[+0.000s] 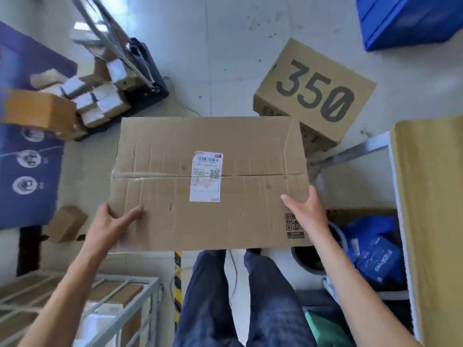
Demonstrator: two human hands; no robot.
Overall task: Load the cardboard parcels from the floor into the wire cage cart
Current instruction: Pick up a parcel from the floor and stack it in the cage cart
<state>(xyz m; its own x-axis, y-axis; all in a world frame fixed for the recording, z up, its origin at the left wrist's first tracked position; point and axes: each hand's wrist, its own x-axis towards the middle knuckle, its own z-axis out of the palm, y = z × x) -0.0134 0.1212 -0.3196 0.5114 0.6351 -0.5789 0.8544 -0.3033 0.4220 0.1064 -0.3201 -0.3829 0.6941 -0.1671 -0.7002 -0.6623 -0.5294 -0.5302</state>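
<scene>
A large flat cardboard parcel (210,181) with a white shipping label and a taped centre seam fills the middle of the head view, held in front of my legs. My left hand (110,221) grips its near left corner, thumb on top. My right hand (305,209) clasps its near right edge beside a printed QR code. The wire cage cart (140,301) stands at the bottom left with brown parcels inside it. A box printed "350" (315,91) lies on the floor beyond the parcel, to the right. A small brown box (66,224) sits on the floor at the left.
A hand trolley (140,71) with several small boxes piled on it stands at the upper left, next to a blue banner (27,156). A blue crate (411,18) is at the top right. A wooden-topped shelf (431,209) with blue bags under it borders the right side.
</scene>
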